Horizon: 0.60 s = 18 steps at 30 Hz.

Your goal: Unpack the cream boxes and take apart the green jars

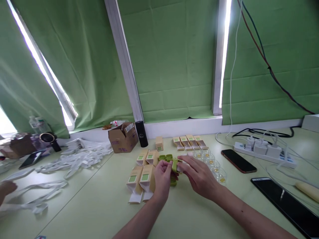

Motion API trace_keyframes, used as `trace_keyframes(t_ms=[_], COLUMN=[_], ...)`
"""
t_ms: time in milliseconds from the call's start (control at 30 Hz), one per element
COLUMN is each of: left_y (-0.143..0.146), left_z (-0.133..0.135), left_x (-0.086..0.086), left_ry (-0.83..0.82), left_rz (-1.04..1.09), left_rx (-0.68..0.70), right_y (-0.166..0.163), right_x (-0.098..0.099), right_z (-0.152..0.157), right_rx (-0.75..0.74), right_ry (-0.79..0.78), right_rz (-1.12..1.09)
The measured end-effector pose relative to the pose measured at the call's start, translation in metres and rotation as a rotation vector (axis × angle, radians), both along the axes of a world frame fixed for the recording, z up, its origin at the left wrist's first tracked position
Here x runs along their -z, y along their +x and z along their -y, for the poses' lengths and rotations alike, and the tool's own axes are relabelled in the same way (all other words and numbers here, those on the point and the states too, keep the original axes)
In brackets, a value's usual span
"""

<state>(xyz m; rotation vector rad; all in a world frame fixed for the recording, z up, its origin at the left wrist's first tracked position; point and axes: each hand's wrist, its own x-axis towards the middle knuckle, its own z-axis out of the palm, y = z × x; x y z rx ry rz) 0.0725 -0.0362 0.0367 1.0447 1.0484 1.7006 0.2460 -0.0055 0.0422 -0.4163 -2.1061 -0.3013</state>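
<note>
My left hand (pixel 163 174) pinches a small green case (pixel 174 165) between thumb and fingers. From the other side, the fingers of my right hand (pixel 199 173) close on the same case, with something whitish at its right edge. Behind it and partly under my hands sit several more green cases (pixel 165 157). Kraft boxes (pixel 147 176) with green windows and open flaps lie just left of my left hand. Clear round cups (pixel 211 162) with yellow centres stand beyond my right hand, which partly covers the group.
More kraft boxes (pixel 190 142) lie at the back, near a black cylinder (pixel 141 133) and an open cardboard carton (pixel 123 137). Phones (pixel 238 160) and a power strip (pixel 265 154) are at right. White straps (pixel 82 156) and another person's hand (pixel 7 188) are at left.
</note>
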Motion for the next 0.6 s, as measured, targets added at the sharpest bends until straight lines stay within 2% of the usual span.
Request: trace_keyframes(t_ms=[167, 267, 400, 500, 600], left_y=[0.002, 0.003, 0.002, 0.0, -0.001], left_z=[-0.003, -0.001, 0.001, 0.001, 0.0], left_x=[0.004, 0.004, 0.002, 0.001, 0.002], left_ry=[-0.049, -0.056, -0.035, -0.012, 0.052], left_rz=[-0.033, -0.054, -0.083, -0.097, -0.126], left_rx=[0.048, 0.071, 0.053, 0.019, -0.023], right_y=[0.001, 0.002, 0.0, -0.004, -0.007], right_x=[0.016, 0.025, 0.029, 0.028, 0.027], right_z=[-0.002, -0.003, 0.001, 0.003, 0.001], right_rx=[-0.053, -0.098, -0.194, -0.349, -0.492], right_ry=[-0.045, -0.181, -0.598, -0.953, -1.209], right_rz=[-0.088, -0.195, -0.415, -0.61, -0.747])
